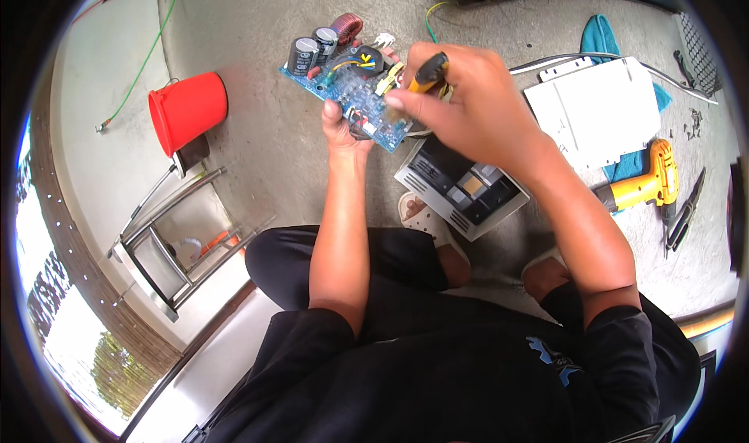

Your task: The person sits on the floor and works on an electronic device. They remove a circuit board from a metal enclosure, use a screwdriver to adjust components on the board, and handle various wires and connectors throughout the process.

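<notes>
R hand (484, 99) is closed round a black-and-yellow tool (429, 71), thumb & fingers pinching the handle over the board (355, 98); tip's a blur, so can't tell what kind of tool it is or if it touches. L hand (346, 138) has the board gripped from my side, thumb up on the near edge, other fingers mostly hidden underneath. Board's up in the air out front, a bit L of centre, beyond the case (433, 201).

Progress, far as I can judge: board's out of the case, & a white panel (601, 115) lies apart to the R on a teal cloth (599, 33), w/ drill (647, 181) & pliers (686, 217) nearby on the floor. So opening up looks done; work on the board looks midway, tool's over it now. How much is left on it, can't tell. Board's not back in, case still open.

Long axis runs diag., far L down to near R. Component side's up, tilted; big caps (304, 55) at the far L end, coil (347, 28) just beyond, bare corner pointing near R, twd my feet.
</notes>
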Demonstrator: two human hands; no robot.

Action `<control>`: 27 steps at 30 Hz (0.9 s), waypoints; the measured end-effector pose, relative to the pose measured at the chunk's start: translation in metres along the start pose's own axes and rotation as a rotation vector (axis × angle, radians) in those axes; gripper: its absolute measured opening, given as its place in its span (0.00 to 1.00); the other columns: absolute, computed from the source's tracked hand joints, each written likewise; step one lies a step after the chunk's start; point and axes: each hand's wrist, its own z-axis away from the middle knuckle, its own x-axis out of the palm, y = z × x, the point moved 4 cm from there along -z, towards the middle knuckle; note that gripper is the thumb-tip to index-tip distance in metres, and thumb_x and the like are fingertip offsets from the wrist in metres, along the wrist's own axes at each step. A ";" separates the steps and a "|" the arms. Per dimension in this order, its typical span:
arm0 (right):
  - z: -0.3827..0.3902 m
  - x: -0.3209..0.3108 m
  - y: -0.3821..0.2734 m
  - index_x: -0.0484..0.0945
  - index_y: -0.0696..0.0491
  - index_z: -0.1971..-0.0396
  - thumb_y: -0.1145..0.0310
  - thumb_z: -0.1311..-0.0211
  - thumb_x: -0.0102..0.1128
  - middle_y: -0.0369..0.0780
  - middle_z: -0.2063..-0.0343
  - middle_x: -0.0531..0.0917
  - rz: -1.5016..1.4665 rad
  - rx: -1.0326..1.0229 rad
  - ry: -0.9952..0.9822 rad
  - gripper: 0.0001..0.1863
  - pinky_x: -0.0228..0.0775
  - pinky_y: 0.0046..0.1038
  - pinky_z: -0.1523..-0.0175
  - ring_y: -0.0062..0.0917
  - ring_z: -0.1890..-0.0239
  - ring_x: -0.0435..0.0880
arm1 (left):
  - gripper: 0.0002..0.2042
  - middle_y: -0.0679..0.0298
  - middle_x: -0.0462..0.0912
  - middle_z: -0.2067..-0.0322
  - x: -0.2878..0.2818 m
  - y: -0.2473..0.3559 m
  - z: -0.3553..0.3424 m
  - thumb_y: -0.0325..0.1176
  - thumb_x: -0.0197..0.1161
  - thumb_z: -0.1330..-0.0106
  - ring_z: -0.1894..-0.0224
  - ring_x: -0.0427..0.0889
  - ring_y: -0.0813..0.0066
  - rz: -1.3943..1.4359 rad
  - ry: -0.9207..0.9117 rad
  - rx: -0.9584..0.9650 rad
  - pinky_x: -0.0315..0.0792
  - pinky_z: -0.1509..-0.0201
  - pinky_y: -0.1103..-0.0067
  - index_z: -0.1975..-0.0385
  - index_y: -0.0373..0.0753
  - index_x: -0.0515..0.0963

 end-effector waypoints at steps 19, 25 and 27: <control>-0.009 -0.019 0.016 0.80 0.56 0.71 0.75 0.37 0.76 0.37 0.72 0.86 -0.221 0.075 -0.099 0.10 0.79 0.31 0.39 0.24 0.64 0.87 | 0.65 0.40 0.74 0.31 0.020 0.003 -0.005 0.60 0.89 0.60 0.28 0.77 0.40 0.097 -0.073 -0.047 0.71 0.20 0.48 0.21 0.36 0.60; -0.007 -0.020 -0.020 0.78 0.59 0.72 0.77 0.39 0.74 0.42 0.74 0.82 0.138 0.002 -0.158 0.10 0.79 0.32 0.57 0.31 0.69 0.85 | 0.65 0.40 0.73 0.30 0.017 -0.008 -0.002 0.65 0.86 0.57 0.29 0.77 0.42 0.253 -0.158 -0.054 0.74 0.23 0.48 0.22 0.35 0.61; -0.005 -0.006 -0.031 0.78 0.59 0.71 0.76 0.38 0.73 0.43 0.75 0.82 0.145 0.026 -0.164 0.09 0.75 0.35 0.62 0.32 0.70 0.85 | 0.63 0.44 0.73 0.29 0.011 -0.009 -0.001 0.66 0.84 0.55 0.29 0.78 0.45 0.307 -0.078 0.008 0.75 0.23 0.49 0.22 0.36 0.61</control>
